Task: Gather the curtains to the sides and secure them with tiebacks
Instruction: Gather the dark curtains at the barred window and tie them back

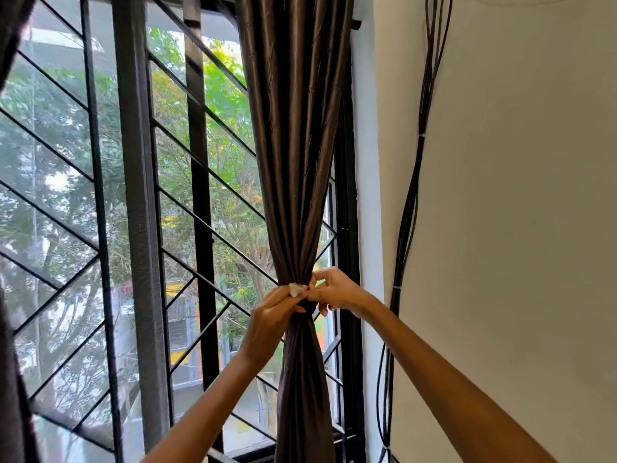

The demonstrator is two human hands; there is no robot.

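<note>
A dark brown satin curtain [295,135] hangs at the right side of the window, bunched into a narrow waist. A dark tieback [309,307] circles that waist, with a small white tab [295,290] at its front. My left hand [272,315] grips the bunched curtain and pinches the white tab end of the tieback. My right hand [335,290] pinches the tieback from the right side, fingers curled at the curtain's edge. Another dark curtain [10,379] shows only as a strip along the left edge.
Behind the curtain stands a window with black diagonal bars [200,168] and a dark mesh screen frame [138,228]. A white wall [517,195] fills the right side, with a bundle of black cables [409,208] running down it.
</note>
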